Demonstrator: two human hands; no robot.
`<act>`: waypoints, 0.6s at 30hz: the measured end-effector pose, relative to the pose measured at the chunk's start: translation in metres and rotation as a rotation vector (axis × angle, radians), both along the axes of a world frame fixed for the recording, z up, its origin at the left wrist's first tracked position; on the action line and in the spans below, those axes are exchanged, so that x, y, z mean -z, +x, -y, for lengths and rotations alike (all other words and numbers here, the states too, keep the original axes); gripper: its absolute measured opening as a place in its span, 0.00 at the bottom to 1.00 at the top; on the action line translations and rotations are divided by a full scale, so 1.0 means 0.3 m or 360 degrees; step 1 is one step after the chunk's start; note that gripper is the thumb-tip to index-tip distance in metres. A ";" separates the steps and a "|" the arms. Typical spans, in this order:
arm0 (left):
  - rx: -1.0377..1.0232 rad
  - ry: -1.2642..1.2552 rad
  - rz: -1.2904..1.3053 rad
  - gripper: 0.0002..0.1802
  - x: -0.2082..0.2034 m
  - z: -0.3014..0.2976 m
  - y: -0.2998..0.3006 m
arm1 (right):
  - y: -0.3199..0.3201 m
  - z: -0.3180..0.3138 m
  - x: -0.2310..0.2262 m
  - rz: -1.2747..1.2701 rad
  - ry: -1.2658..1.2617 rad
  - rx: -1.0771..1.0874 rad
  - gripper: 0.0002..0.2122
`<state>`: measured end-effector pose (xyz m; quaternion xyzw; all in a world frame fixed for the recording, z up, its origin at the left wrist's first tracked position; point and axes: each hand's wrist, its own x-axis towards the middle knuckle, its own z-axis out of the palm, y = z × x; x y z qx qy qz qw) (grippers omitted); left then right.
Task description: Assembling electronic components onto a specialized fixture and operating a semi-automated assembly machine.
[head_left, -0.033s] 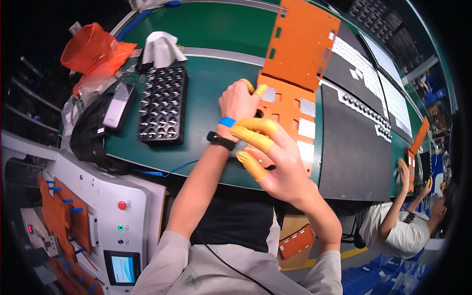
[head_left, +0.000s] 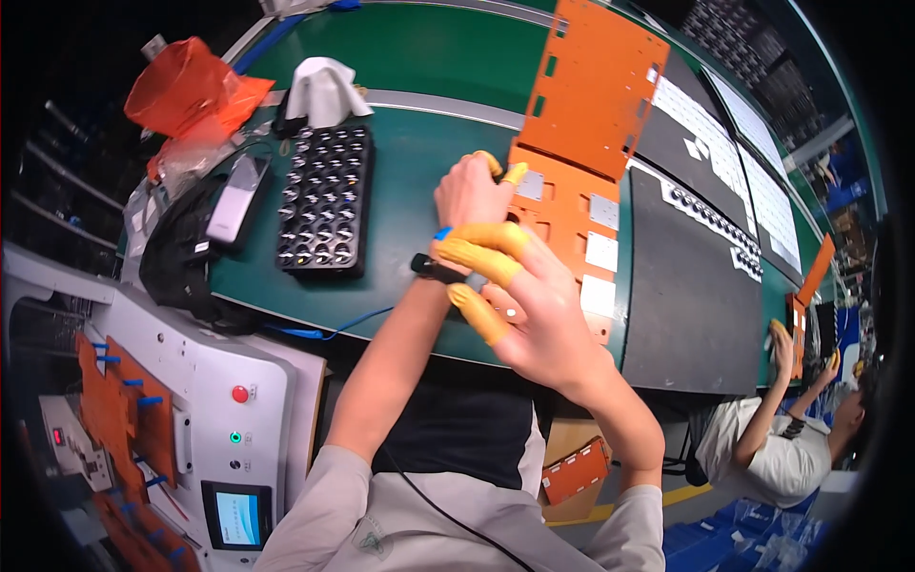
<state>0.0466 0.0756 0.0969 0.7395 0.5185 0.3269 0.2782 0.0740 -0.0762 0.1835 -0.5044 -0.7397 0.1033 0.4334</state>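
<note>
My left hand, with yellow finger covers, rests at the left edge of an orange fixture. Its fingers curl downward and its thumb points at a light square plate on the fixture; what lies under the fingers is hidden. Crossing over my left wrist, my right hand hovers with yellow-covered fingers and thumb apart, nothing visible between them. Its fingertips are near a black wristband. The fixture's orange lid stands raised at the far side. More light plates sit along the fixture's right side.
Left of my hands stands a black tray of round shiny parts. A phone-like device and an orange bag lie farther left. Dark mats with small parts are at right. A machine panel stands lower left; a co-worker sits right.
The view has shifted slightly, so the bench things appear a little farther right. My right hand has moved a little left, closer over my left wrist. The left hand stays at the fixture.
</note>
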 end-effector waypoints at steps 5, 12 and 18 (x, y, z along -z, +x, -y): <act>-0.0130 0.0282 0.0876 0.13 0.035 -0.053 -0.013 | -0.226 -0.199 0.014 0.0266 -0.0039 -0.0087 0.12; 0.0032 0.0229 0.0879 0.15 0.086 -0.028 0.001 | -0.413 -0.419 0.077 0.0561 -0.0083 0.0177 0.16; 0.0072 0.0308 0.0675 0.14 0.107 -0.006 -0.003 | -0.501 -0.524 0.125 0.0638 -0.0131 0.0357 0.18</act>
